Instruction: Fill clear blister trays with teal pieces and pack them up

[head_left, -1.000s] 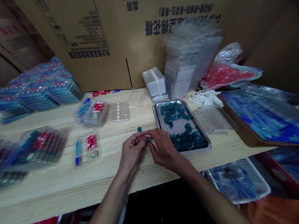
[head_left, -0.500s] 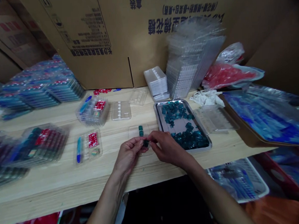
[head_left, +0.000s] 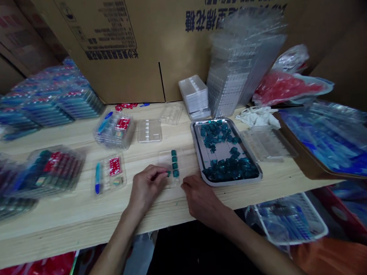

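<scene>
A clear plastic tray [head_left: 164, 156] lies on the table in front of me, with several dark green cubes [head_left: 174, 159] standing in one column along it. My left hand [head_left: 147, 185] is closed in a pinch on a small green cube [head_left: 168, 173], just left of the column's lower end. At the tray's lower right corner is my right hand [head_left: 202, 198], its fingers curled together; what they grip, if anything, is hidden. To the right, a metal tray [head_left: 207, 159] bears many loose green cubes [head_left: 231, 167].
Stacks of clear plastic trays [head_left: 229, 72] stand at the back against a cardboard box [head_left: 146, 40]. On the left are a filled tray [head_left: 106, 175] with a blue pen and red card, and filled stacks [head_left: 53, 170]. A carton of blue packets [head_left: 336, 140] sits at right.
My hands have moved apart from their meeting point over the clear tray. More green cubes now show in the column. The left hand has moved left with a cube; the view has shifted slightly.
</scene>
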The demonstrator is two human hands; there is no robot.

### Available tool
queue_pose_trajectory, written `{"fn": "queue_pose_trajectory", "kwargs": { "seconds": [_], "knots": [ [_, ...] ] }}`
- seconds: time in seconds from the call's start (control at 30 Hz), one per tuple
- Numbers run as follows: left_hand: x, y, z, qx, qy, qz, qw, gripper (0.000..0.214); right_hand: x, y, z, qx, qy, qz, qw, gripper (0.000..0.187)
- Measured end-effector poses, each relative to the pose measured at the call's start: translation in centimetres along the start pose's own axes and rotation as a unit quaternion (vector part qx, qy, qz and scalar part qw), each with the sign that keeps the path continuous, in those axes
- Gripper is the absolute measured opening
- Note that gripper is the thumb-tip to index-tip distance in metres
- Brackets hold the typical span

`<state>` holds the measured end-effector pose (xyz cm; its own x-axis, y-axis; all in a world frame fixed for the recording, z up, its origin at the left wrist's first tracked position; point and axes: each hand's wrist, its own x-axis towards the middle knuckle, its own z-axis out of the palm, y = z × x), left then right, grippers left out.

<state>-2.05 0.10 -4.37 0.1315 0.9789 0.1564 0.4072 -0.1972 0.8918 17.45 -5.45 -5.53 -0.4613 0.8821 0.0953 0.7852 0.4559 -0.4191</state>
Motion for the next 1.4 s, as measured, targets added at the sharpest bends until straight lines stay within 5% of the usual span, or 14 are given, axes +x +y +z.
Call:
{"fn": "queue_pose_trajectory", "kwargs": {
  "seconds": [0.13,0.23,0.43,0.67,0.77,0.87,1.0,1.1,1.23,1.4],
  "knots": [
    [-0.5,-0.6,1.9,0.092,-0.124,0.123,0.980,0.019,-0.4,-0.3,1.1,-0.003,-0.019,0.005,1.000,0.029],
    [-0.9,-1.1,2.9,0.151,-0.151,0.160,0.964,0.025,-0.2,-0.2,0.9,0.009,-0.025,0.001,1.000,0.028],
    [-1.6,-2.1,3.4,0.176,-0.116,0.203,0.956,0.030,-0.2,0.1,0.9,0.017,-0.008,0.008,1.000,0.031],
    [-4.4,-0.9,2.8,0.086,0.012,0.134,0.987,0.022,-0.4,0.6,2.8,-0.048,0.062,-0.038,0.996,0.027],
    [-5.3,-0.8,0.8,0.096,0.068,0.088,0.989,0.016,-0.3,0.6,3.0,-0.107,0.083,-0.056,0.989,0.029],
    [-5.0,-2.0,-3.2,0.188,0.141,0.047,0.971,0.019,-0.5,0.7,2.6,-0.138,0.083,-0.065,0.985,0.032],
    [-3.8,-4.9,-9.6,0.388,0.263,-0.090,0.879,0.030,-0.8,1.0,1.9,-0.086,0.103,-0.030,0.990,0.027],
    [-3.6,-6.9,-11.9,0.439,0.207,-0.161,0.859,0.038,-0.6,0.9,1.4,-0.014,0.142,-0.042,0.989,0.019],
    [-4.4,-7.4,-10.5,0.432,0.149,-0.129,0.880,0.041,-0.1,0.6,0.6,0.033,0.150,-0.072,0.985,0.020],
    [-5.9,-3.1,-5.0,0.389,0.162,0.026,0.906,0.046,0.0,-0.2,-0.9,-0.031,0.090,-0.083,0.992,0.028]
  ]
}}
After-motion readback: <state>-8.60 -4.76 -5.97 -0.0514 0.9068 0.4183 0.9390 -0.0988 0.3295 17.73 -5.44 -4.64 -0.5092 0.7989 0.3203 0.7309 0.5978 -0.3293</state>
